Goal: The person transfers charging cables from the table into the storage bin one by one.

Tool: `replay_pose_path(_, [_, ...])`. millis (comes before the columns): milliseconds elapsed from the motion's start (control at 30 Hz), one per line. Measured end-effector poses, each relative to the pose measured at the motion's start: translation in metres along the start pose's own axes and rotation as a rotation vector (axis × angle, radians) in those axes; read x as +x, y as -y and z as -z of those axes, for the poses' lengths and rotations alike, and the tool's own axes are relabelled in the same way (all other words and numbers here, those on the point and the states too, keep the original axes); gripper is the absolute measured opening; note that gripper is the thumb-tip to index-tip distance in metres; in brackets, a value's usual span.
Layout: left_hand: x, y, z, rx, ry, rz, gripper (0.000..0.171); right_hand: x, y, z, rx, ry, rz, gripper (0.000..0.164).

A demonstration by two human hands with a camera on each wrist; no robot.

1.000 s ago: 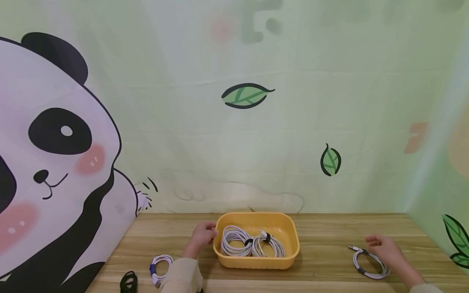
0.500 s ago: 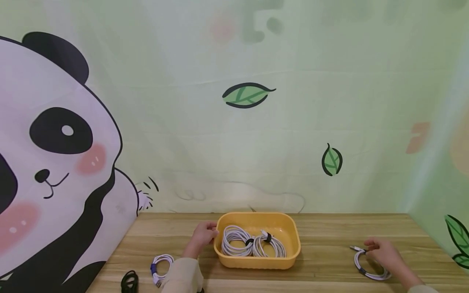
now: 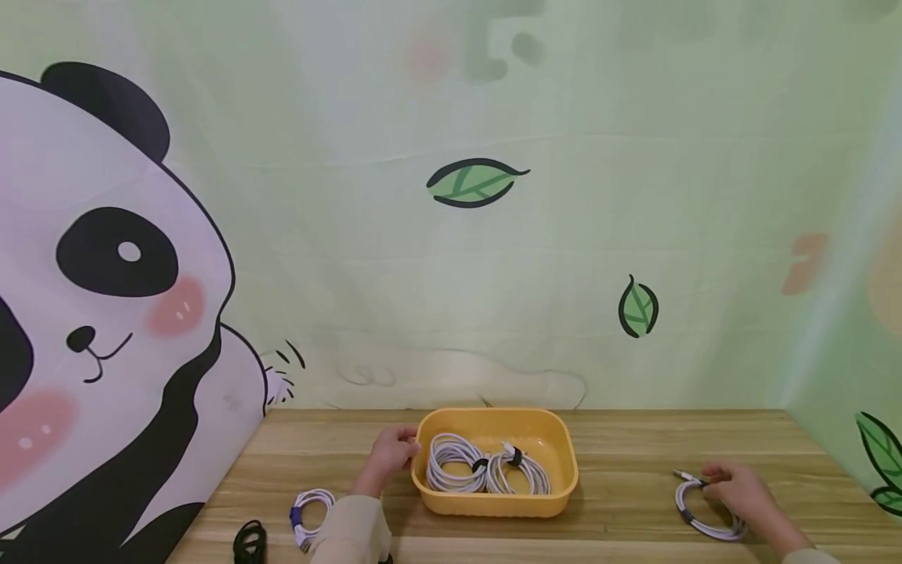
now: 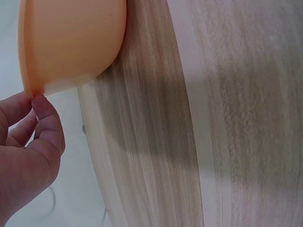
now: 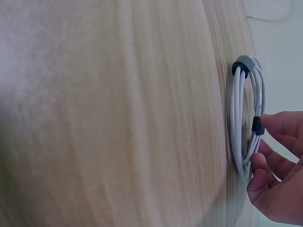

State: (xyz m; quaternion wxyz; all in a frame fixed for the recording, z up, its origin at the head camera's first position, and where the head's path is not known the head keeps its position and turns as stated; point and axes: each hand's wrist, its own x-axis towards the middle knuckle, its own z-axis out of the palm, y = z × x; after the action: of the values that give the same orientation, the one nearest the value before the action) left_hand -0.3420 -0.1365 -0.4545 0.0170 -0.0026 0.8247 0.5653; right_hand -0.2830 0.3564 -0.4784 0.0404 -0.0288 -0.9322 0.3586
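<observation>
A yellow plastic basket (image 3: 496, 505) stands on the wooden table, holding two coils of white cable, a left coil (image 3: 451, 487) and a right coil (image 3: 537, 479), each with a black strap. My left hand (image 3: 391, 454) pinches the basket's left rim, seen closely in the left wrist view, where thumb and finger meet on the basket edge (image 4: 71, 47). To the right, my right hand (image 3: 740, 492) pinches a coiled white cable (image 3: 683, 501) by its side, with fingertips at a black strap (image 5: 258, 126). Another grey strap (image 5: 244, 64) wraps the coil, whose plug points left.
Left of my left sleeve (image 3: 352, 533) lie a white cable coil with a blue strap (image 3: 296, 517) and a black cable coil (image 3: 250, 542). A printed panda backdrop (image 3: 493, 313) rises behind the table (image 3: 634, 439).
My right fingers have closed in on the cable coil, which has shifted and turned slightly to the left. The left hand and the basket have stayed put.
</observation>
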Motion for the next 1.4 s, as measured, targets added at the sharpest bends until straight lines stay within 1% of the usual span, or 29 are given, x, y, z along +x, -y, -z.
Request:
replay_pose_path(233, [0.001, -0.002, 0.0, 0.017, 0.0, 0.004, 0.028, -0.002, -0.001, 0.0, 0.039, -0.017, -0.033, 0.035])
replay_pose_path(367, [0.002, -0.001, -0.001, 0.017, -0.001, 0.005, 0.028, -0.003, -0.001, -0.001, 0.051, -0.027, -0.045, 0.033])
replay_pose_path(700, [0.004, -0.001, -0.002, 0.013, 0.002, 0.0, 0.027, -0.005, -0.006, 0.0, -0.047, -0.024, -0.044, 0.025])
replay_pose_path(833, [0.003, -0.002, -0.001, 0.018, -0.001, 0.008, 0.027, -0.006, -0.005, 0.0, -0.018, -0.012, -0.058, 0.025])
replay_pose_path(1067, [-0.001, -0.003, -0.001, 0.01, -0.004, 0.011, 0.028, -0.006, -0.004, 0.001, 0.096, -0.002, -0.098, 0.032])
replay_pose_path(1233, [-0.002, -0.003, 0.0, 0.0, -0.009, 0.004, 0.028, -0.005, -0.009, 0.003, 0.189, 0.009, -0.141, 0.037])
replay_pose_path(1400, [-0.003, -0.003, 0.0, -0.001, -0.004, -0.002, 0.028, -0.005, -0.013, 0.003, 0.25, 0.017, -0.187, 0.037])
